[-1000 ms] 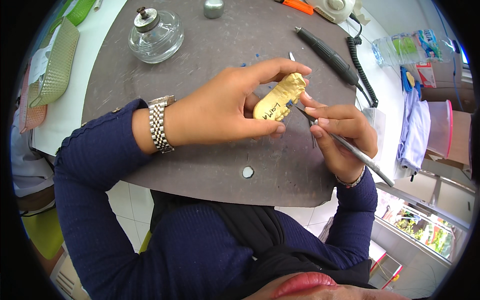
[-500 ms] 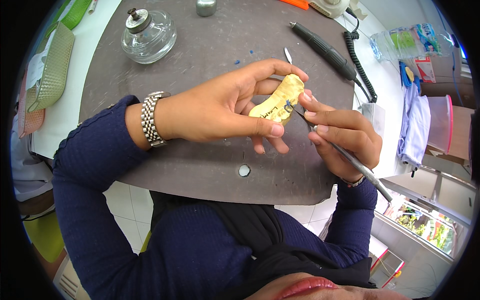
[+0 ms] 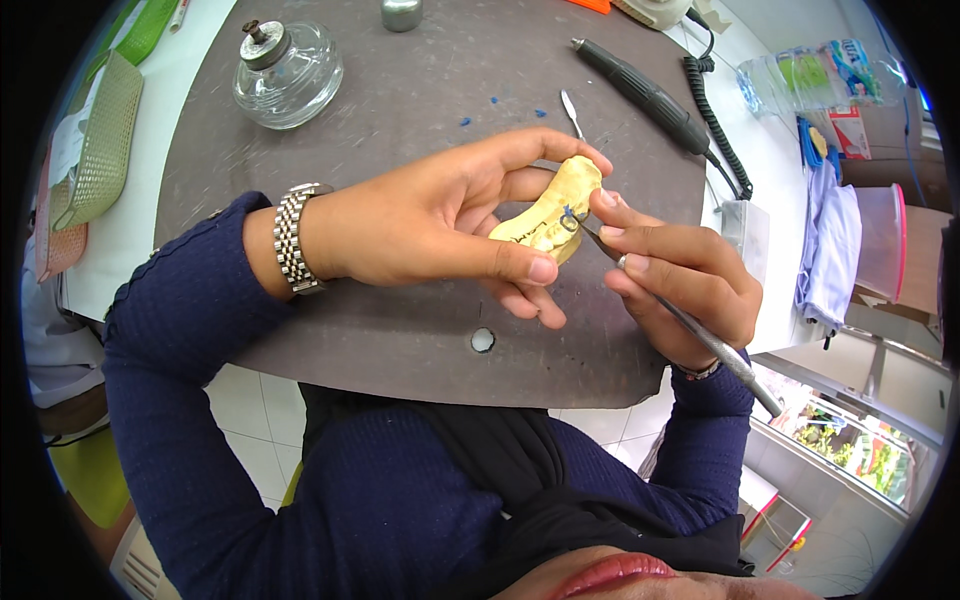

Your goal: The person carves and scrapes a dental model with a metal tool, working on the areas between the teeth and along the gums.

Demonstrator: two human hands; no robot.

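My left hand (image 3: 430,220) grips a pale yellow dental cast (image 3: 555,215) at its ends, between thumb and fingertips, above the grey bench mat (image 3: 360,340). Dark handwriting and a small blue wax piece (image 3: 569,214) are on the cast. My right hand (image 3: 680,290) pinches a slim metal carving tool (image 3: 725,352), its tip at the blue piece; its fingertips are close against the cast's right side. A small metal spatula (image 3: 567,105) lies on the mat just beyond the cast.
A glass spirit burner (image 3: 288,78), a metal cylinder (image 3: 400,14) and a dark handpiece (image 3: 640,95) with coiled cable are at the back. Baskets (image 3: 95,150) stand left; a plastic bottle (image 3: 820,75) and folded cloth (image 3: 825,250) lie right. Someone's white sleeve (image 3: 55,310) shows at far left.
Both hands, with the cast and tool, have shifted slightly left and downward. The cast has tilted, and the lower fingers of my left hand now show below it.
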